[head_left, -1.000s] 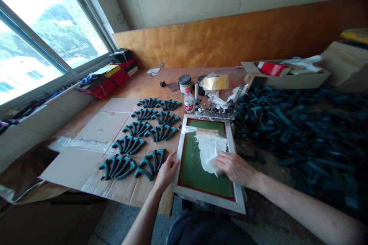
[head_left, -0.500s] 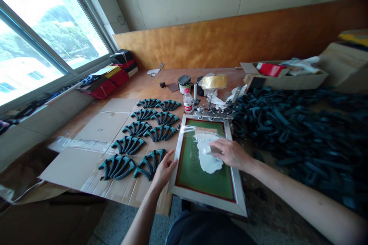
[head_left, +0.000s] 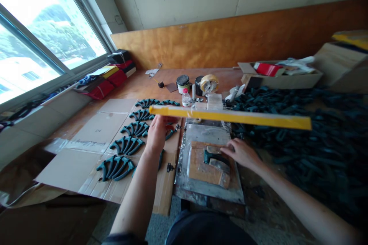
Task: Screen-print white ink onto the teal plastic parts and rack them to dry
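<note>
Yellow-edged rectangular screen frame has swung up off the flat grey metal bed since the earlier shot; left hand grips it near its 9 o'clock end, presumably for clearance. Dark-green curved plastic part sits on brown wooden block (looks like a locating jig). Right hand at part's 2 o'clock, fingers bent, can't tell if gripping

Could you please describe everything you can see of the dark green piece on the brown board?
The dark green piece is a curved, handle-like part, apparently plastic, with a broader, greener left end and a darker arm arching rightward. It lies on the brown board between two small blocks. The right hand is beside it; contact is unclear.
</note>
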Demonstrator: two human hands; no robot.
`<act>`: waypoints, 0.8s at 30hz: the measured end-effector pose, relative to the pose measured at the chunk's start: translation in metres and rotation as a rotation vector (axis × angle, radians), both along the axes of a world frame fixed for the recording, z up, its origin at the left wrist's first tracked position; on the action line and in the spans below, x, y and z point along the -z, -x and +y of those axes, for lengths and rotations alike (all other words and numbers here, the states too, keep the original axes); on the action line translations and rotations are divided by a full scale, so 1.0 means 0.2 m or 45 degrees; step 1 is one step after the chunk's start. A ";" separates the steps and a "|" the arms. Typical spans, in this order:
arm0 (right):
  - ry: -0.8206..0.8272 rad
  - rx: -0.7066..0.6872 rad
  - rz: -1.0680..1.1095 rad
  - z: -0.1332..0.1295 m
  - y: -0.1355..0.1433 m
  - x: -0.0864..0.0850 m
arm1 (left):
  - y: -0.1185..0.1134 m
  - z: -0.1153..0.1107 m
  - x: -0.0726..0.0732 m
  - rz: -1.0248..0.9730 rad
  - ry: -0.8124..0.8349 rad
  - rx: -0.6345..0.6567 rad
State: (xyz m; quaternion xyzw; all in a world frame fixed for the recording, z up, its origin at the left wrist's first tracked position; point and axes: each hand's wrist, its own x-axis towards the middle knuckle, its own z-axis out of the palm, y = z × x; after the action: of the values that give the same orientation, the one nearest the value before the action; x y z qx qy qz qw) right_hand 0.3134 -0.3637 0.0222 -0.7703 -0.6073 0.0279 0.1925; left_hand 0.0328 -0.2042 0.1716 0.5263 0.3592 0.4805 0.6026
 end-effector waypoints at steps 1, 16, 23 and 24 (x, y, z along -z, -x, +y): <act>0.052 -0.074 -0.042 -0.02 0.06 0.06 | -0.03 0.02 -0.03 -0.050 -0.005 0.027; -0.167 -0.506 -0.014 -0.14 0.69 -0.08 | 0.03 -0.72 0.77 0.130 1.049 0.107; -0.191 0.261 -0.315 -0.09 -0.46 -0.13 | 0.69 -0.40 1.01 0.555 0.916 -0.505; -0.148 0.383 -0.371 -0.10 -0.62 -0.14 | 0.77 -0.38 1.04 0.621 0.939 -0.584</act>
State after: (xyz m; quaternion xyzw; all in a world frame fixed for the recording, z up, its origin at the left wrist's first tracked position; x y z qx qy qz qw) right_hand 0.4378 -0.3831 0.0494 -0.8357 -0.5076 -0.1480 0.1488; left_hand -0.1204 -0.2798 -0.0360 0.2829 0.7421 0.3044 0.5259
